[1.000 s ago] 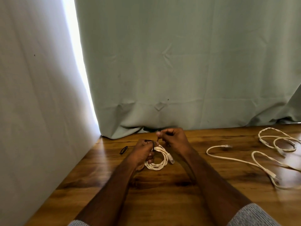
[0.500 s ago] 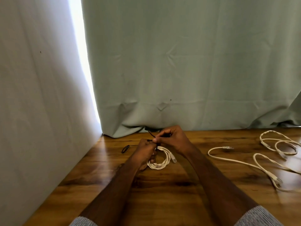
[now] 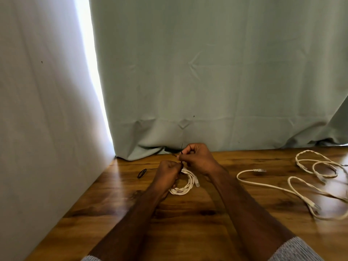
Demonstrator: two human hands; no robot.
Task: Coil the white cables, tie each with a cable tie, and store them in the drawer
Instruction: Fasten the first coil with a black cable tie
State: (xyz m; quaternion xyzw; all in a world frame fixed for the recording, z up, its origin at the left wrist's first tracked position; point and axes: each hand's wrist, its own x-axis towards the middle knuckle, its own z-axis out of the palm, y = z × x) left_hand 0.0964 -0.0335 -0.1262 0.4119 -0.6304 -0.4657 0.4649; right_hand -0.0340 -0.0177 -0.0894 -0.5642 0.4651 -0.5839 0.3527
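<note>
Under the fingers: coiled white cable (image 3: 185,182), a small round bundle of several loops, lying on the wooden table (image 3: 188,232), with one plug end at its right side.
Left hand (image 3: 166,173): fingers curled, holding the coil at its upper left part.
Right hand (image 3: 197,159): fingers curled, thumb and forefinger pinch a thin black cable tie (image 3: 181,157) just above the coil; it seems to pass around the loops, but it is too thin to tell surely.
Left of the fingers: second black tie (image 3: 141,173), a small loop on the table, apart from the hands.
Right of the fingers: loose white cables (image 3: 293,191), not coiled, spread in wide curves, well apart from the coil.
Beyond the fingers: pale green curtain (image 3: 207,81) hanging down to the table.
</note>
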